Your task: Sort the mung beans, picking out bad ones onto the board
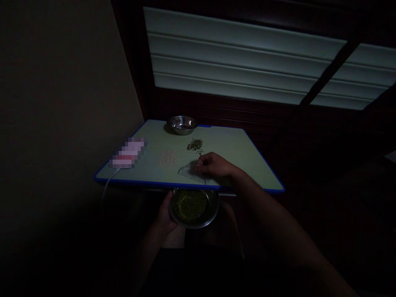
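Note:
Just below the table's front edge, my left hand [167,212] grips the left side of a metal bowl [213,214]. Small green beans [190,206], like mung beans, cover the bottom of this bowl. Over the front of the table, my right hand [213,165] is closed with its fingers curled. Its fingertips are on a clear, thin piece of plastic [187,171], whose exact kind I cannot make out. Beyond that hand lies a small pile of dark greenish beans or seeds [194,144]. A patch of pale grains [168,158] is spread to its left.
A second metal bowl [182,126] stands at the back of the pale, blue-edged table [235,144]. At the left edge lies a pixelated pinkish device [128,152] with a white cable [107,187] hanging down. A wall [77,74] rises on the left; the room is dark.

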A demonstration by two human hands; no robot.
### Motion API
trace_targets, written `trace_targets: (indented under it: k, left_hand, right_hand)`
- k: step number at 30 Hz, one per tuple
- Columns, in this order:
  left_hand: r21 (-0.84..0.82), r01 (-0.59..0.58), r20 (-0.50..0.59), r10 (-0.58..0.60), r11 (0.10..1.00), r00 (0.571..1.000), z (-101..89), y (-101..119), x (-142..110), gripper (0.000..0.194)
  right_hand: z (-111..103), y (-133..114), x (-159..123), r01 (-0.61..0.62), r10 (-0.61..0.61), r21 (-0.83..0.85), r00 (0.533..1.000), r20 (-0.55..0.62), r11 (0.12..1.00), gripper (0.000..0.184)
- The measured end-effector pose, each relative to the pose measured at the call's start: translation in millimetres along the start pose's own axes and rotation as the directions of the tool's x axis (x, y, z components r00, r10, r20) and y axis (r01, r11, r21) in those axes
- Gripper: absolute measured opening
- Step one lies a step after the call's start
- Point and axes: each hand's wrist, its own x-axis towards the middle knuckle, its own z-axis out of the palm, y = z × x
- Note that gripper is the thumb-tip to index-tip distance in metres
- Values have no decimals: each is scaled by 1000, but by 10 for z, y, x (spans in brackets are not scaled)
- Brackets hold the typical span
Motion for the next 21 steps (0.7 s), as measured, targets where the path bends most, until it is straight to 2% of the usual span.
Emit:
trace_targets:
  k: [2,4,7,10,13,21]
  left_hand:
    - [8,3,-11,-3,1000,1000,18,4,-10,27]
    - [15,1,-18,0,1000,1000,29,6,-17,26]
    - [17,-17,-47,17,1000,999,43,3,-23,24]
    - [25,-38,-75,40,999,996,62,-3,-27,23]
    - [33,-24,-69,26,999,997,81,-2,-28,24]
    - [70,-3,-88,9,998,996,89,28,-41,23]
  right_hand:
    - [-127,10,75,12,-4,85,995,-97,996,17]
    - [-261,42,156,45,-12,126,968,-252,991,18]
    - [-408,150,263,95,12,207,887,-462,974,19]
    - [-456,293,316,121,73,281,802,-592,952,21]
    - [-450,386,310,157,79,286,741,-667,945,19]
    - [-500,468,310,152,33,177,663,-748,972,18]
